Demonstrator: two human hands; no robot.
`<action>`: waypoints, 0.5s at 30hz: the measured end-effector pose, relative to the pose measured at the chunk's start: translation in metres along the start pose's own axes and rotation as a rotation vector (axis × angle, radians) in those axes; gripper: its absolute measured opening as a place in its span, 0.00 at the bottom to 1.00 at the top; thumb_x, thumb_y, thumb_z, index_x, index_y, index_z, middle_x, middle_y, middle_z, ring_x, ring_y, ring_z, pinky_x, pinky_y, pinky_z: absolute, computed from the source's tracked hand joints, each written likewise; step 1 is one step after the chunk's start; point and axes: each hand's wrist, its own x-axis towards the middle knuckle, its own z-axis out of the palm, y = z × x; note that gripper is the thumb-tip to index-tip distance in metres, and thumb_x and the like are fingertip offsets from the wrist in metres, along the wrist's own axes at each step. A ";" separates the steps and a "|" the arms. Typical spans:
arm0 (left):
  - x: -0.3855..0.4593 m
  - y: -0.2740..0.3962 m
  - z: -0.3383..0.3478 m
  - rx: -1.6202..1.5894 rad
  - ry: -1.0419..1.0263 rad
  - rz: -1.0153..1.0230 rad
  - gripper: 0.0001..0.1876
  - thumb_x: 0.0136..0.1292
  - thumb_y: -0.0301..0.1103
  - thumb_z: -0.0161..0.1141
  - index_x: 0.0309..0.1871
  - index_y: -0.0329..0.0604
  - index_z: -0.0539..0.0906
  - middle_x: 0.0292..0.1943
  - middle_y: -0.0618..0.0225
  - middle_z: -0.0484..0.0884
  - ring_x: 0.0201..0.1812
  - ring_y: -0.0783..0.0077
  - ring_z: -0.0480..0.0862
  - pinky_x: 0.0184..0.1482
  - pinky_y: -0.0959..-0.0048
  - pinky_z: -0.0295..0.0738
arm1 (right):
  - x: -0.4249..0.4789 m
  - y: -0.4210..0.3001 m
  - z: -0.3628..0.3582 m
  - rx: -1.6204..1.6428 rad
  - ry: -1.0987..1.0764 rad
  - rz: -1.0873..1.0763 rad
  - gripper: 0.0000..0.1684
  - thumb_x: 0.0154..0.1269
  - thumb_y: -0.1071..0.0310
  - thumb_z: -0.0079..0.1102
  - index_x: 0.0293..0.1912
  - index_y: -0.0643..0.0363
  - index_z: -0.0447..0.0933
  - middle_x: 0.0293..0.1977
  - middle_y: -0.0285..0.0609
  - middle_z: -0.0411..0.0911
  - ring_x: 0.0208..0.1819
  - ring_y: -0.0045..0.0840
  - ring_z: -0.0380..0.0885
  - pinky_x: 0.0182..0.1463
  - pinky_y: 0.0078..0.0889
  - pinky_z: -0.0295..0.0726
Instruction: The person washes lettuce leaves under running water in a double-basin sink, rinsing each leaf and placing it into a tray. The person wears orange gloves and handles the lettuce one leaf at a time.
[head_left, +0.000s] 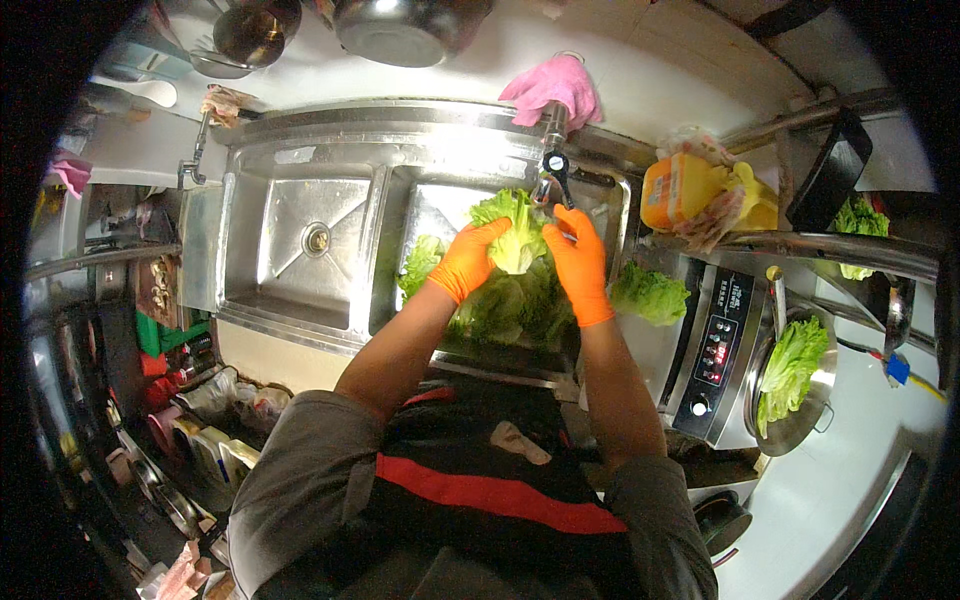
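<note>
In an orange glove, my left hand (466, 259) grips a head of green lettuce (517, 232) over the right-hand basin of a steel sink (381, 247). My right hand (577, 262), gloved the same way, is beside the lettuce's right edge with thumb and fingers apart. Just beyond its fingertips is the faucet (555, 161), with a pink cloth (559, 86) draped over its pipe. More lettuce (502, 304) fills the basin beneath my hands, partly hidden by them. Another leafy piece (421, 262) leans at the basin's left side.
The left basin (315, 292) has a drain. At the right, lettuce (652, 294) lies beside an induction cooker (712, 360), and more lettuce (793, 367) sits in a metal pan (817, 420). A steel rail (832, 246) crosses near an orange-yellow container (675, 191). Pots (409, 30) stand at the back.
</note>
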 end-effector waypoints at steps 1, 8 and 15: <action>-0.003 0.001 -0.002 -0.004 -0.008 -0.032 0.14 0.67 0.28 0.58 0.54 0.32 0.78 0.47 0.57 0.83 0.46 0.61 0.85 0.50 0.63 0.81 | 0.003 -0.003 -0.003 0.145 -0.104 0.179 0.16 0.63 0.69 0.63 0.51 0.61 0.78 0.41 0.38 0.80 0.43 0.21 0.78 0.45 0.24 0.77; -0.006 0.007 -0.003 0.078 0.023 0.115 0.15 0.66 0.24 0.58 0.56 0.38 0.78 0.49 0.61 0.83 0.48 0.62 0.84 0.52 0.64 0.80 | 0.012 0.017 0.005 0.385 -0.124 0.337 0.13 0.64 0.66 0.64 0.49 0.55 0.81 0.40 0.31 0.80 0.38 0.19 0.78 0.40 0.28 0.77; -0.012 0.020 -0.009 0.089 -0.135 0.022 0.14 0.66 0.26 0.60 0.55 0.40 0.78 0.50 0.65 0.83 0.51 0.67 0.83 0.53 0.64 0.80 | 0.020 -0.027 0.003 0.452 -0.376 0.519 0.15 0.65 0.69 0.61 0.50 0.59 0.80 0.40 0.32 0.81 0.38 0.17 0.78 0.38 0.19 0.75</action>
